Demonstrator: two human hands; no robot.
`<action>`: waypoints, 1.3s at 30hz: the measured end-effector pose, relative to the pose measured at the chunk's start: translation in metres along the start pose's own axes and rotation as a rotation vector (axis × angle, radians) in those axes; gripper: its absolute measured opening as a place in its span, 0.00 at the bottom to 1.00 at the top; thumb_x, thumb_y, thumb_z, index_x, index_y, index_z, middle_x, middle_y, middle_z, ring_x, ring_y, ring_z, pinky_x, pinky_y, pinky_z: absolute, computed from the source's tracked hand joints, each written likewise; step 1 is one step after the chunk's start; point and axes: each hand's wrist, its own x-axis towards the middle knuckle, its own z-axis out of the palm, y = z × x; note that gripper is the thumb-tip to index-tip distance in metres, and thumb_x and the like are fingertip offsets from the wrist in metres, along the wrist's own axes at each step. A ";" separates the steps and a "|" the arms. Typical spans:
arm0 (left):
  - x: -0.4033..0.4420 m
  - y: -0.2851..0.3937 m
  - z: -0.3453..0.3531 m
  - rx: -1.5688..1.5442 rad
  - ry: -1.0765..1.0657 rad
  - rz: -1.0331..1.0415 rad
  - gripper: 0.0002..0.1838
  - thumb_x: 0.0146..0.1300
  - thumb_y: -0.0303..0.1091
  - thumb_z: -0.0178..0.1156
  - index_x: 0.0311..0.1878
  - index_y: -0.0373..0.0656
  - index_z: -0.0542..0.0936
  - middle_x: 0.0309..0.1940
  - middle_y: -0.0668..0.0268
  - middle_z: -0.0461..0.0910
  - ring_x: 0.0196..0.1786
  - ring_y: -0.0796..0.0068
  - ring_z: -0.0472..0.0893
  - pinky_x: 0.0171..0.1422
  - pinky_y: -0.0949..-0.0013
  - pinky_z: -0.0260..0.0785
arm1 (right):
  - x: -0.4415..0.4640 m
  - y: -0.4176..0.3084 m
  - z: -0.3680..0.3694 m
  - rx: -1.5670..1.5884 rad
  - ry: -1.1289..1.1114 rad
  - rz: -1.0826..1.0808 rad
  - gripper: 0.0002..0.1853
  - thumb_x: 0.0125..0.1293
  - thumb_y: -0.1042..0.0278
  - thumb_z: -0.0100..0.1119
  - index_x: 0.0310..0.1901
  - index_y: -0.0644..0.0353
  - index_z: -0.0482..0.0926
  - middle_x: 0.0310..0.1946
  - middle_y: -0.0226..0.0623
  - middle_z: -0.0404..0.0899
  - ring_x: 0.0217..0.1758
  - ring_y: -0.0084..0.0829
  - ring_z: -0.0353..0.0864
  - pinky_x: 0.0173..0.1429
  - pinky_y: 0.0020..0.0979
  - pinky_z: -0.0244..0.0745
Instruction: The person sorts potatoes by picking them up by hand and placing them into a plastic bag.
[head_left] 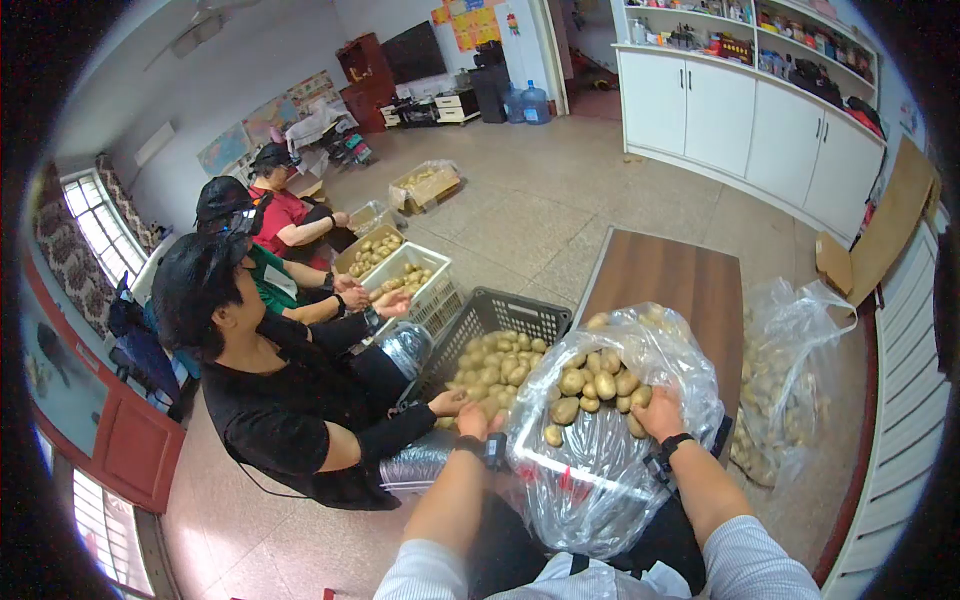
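A clear plastic bag (610,480) is spread open in front of me, with a heap of potatoes (600,384) in its far part. At the right side of that heap, my right hand (660,412) has its fingers curled round a potato (637,426). My left hand (480,422) is at the near edge of a dark grey crate (510,303) half full of potatoes (500,360). Its fingers are partly hidden and blurred, so whether it grips anything is unclear. Close beside it is a co-worker's hand (447,403).
Three co-workers sit along the left, by a white crate (440,283) and other boxes of potatoes. A brown table (660,265) stands beyond the bag. On the floor at right lies another plastic bag of potatoes (780,400). White cabinets (715,110) line the back.
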 end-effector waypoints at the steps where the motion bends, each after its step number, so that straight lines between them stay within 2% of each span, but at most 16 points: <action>1: -0.001 0.000 -0.002 0.191 -0.004 0.082 0.11 0.58 0.32 0.61 0.42 0.39 0.79 0.41 0.60 0.78 0.44 0.61 0.76 0.36 0.59 0.76 | -0.003 -0.003 -0.001 0.000 -0.001 0.002 0.31 0.53 0.52 0.66 0.51 0.69 0.72 0.54 0.64 0.71 0.63 0.59 0.65 0.69 0.47 0.60; 8: -0.005 0.006 -0.012 0.750 -0.060 0.418 0.11 0.52 0.35 0.66 0.38 0.42 0.81 0.34 0.56 0.80 0.36 0.57 0.78 0.35 0.55 0.72 | -0.014 -0.007 0.017 -0.160 0.082 -0.116 0.33 0.48 0.54 0.68 0.56 0.57 0.73 0.58 0.55 0.64 0.59 0.56 0.64 0.64 0.48 0.64; 11: -0.007 0.017 -0.010 0.722 -0.114 0.137 0.13 0.63 0.34 0.50 0.41 0.37 0.80 0.40 0.52 0.81 0.44 0.59 0.81 0.47 0.57 0.75 | -0.019 -0.006 0.023 -0.187 0.108 -0.115 0.31 0.47 0.54 0.69 0.55 0.52 0.75 0.62 0.52 0.59 0.59 0.58 0.64 0.63 0.49 0.64; 12: -0.010 0.020 -0.010 0.722 -0.116 0.136 0.13 0.63 0.34 0.50 0.41 0.37 0.80 0.40 0.52 0.81 0.44 0.59 0.81 0.47 0.57 0.75 | -0.021 -0.006 0.023 -0.179 0.103 -0.126 0.30 0.47 0.54 0.69 0.55 0.50 0.76 0.63 0.52 0.57 0.59 0.60 0.63 0.63 0.50 0.64; 15: 0.002 -0.016 -0.001 0.355 -0.051 0.144 0.16 0.66 0.32 0.45 0.47 0.37 0.79 0.43 0.53 0.81 0.45 0.63 0.81 0.44 0.58 0.78 | -0.025 -0.008 0.026 -0.235 0.105 -0.112 0.29 0.47 0.54 0.69 0.53 0.50 0.77 0.63 0.53 0.58 0.59 0.59 0.64 0.63 0.50 0.64; 18: 0.015 -0.038 0.003 0.239 -0.111 -0.055 0.16 0.66 0.33 0.45 0.50 0.37 0.78 0.44 0.56 0.80 0.44 0.63 0.81 0.40 0.59 0.79 | -0.028 -0.004 0.036 -0.286 0.143 -0.192 0.25 0.49 0.57 0.67 0.51 0.51 0.78 0.63 0.54 0.58 0.58 0.60 0.64 0.62 0.50 0.66; 20: 0.015 -0.030 0.007 -0.567 -0.050 -0.375 0.16 0.47 0.37 0.69 0.40 0.42 0.81 0.39 0.57 0.81 0.41 0.57 0.80 0.46 0.57 0.73 | -0.031 -0.006 0.037 -0.286 0.134 -0.216 0.23 0.50 0.58 0.66 0.50 0.52 0.78 0.63 0.53 0.58 0.58 0.60 0.64 0.60 0.50 0.68; 21: 0.012 -0.028 0.003 -0.566 -0.051 -0.380 0.16 0.47 0.37 0.69 0.40 0.42 0.81 0.39 0.57 0.81 0.41 0.57 0.80 0.46 0.57 0.73 | -0.035 -0.006 0.039 -0.285 0.124 -0.240 0.21 0.50 0.60 0.65 0.48 0.52 0.79 0.63 0.53 0.58 0.58 0.60 0.64 0.58 0.50 0.70; 22: 0.004 -0.015 -0.006 -0.158 -0.107 0.027 0.15 0.57 0.38 0.58 0.46 0.44 0.80 0.43 0.58 0.81 0.42 0.60 0.80 0.43 0.60 0.76 | -0.036 -0.006 0.043 -0.285 0.117 -0.235 0.21 0.50 0.60 0.65 0.48 0.52 0.79 0.63 0.53 0.58 0.58 0.60 0.64 0.58 0.50 0.70; 24: -0.006 0.009 -0.012 0.425 -0.047 0.359 0.16 0.55 0.36 0.59 0.48 0.47 0.80 0.44 0.61 0.82 0.43 0.63 0.81 0.46 0.62 0.75 | -0.039 -0.005 0.050 -0.253 0.150 -0.320 0.18 0.50 0.61 0.65 0.45 0.53 0.80 0.63 0.53 0.60 0.57 0.60 0.65 0.54 0.49 0.73; 28: -0.017 0.050 -0.022 0.852 -0.088 0.429 0.21 0.52 0.33 0.63 0.53 0.53 0.80 0.46 0.67 0.83 0.45 0.67 0.81 0.52 0.66 0.72 | -0.049 -0.010 0.049 -0.311 0.168 -0.375 0.19 0.50 0.65 0.63 0.46 0.53 0.79 0.63 0.50 0.62 0.55 0.58 0.67 0.52 0.47 0.74; 31: 0.022 -0.025 -0.015 -0.163 -0.230 -0.166 0.17 0.57 0.31 0.61 0.51 0.47 0.81 0.37 0.67 0.82 0.39 0.72 0.80 0.44 0.72 0.72 | -0.052 -0.003 0.054 -0.296 0.166 -0.402 0.20 0.50 0.70 0.60 0.48 0.53 0.78 0.63 0.48 0.63 0.54 0.56 0.68 0.52 0.47 0.74; 33: 0.007 0.018 -0.012 -0.684 -0.054 -0.536 0.10 0.63 0.35 0.57 0.43 0.42 0.81 0.36 0.65 0.79 0.35 0.71 0.79 0.36 0.71 0.73 | -0.057 -0.012 0.051 -0.274 0.129 -0.368 0.17 0.51 0.69 0.59 0.45 0.55 0.79 0.61 0.48 0.65 0.53 0.55 0.68 0.53 0.48 0.72; 36: -0.005 0.029 -0.015 -0.701 0.007 -0.526 0.12 0.55 0.40 0.66 0.37 0.42 0.81 0.33 0.65 0.79 0.35 0.66 0.80 0.39 0.65 0.74 | -0.058 -0.015 0.052 -0.242 0.150 -0.384 0.13 0.52 0.69 0.57 0.41 0.57 0.79 0.57 0.47 0.67 0.52 0.54 0.68 0.54 0.49 0.70; 37: 0.000 0.008 -0.018 0.046 0.033 -0.047 0.14 0.52 0.41 0.68 0.35 0.41 0.79 0.30 0.63 0.78 0.34 0.64 0.79 0.39 0.63 0.72 | -0.059 -0.014 0.055 -0.246 0.183 -0.408 0.12 0.52 0.69 0.57 0.39 0.57 0.80 0.56 0.47 0.67 0.51 0.54 0.68 0.54 0.50 0.70; 39: 0.000 -0.003 -0.018 0.789 0.049 0.437 0.16 0.48 0.41 0.71 0.32 0.41 0.78 0.28 0.62 0.77 0.33 0.61 0.79 0.38 0.60 0.71 | -0.057 -0.012 0.059 -0.255 0.171 -0.412 0.11 0.51 0.69 0.57 0.39 0.57 0.80 0.56 0.46 0.67 0.51 0.54 0.69 0.53 0.50 0.69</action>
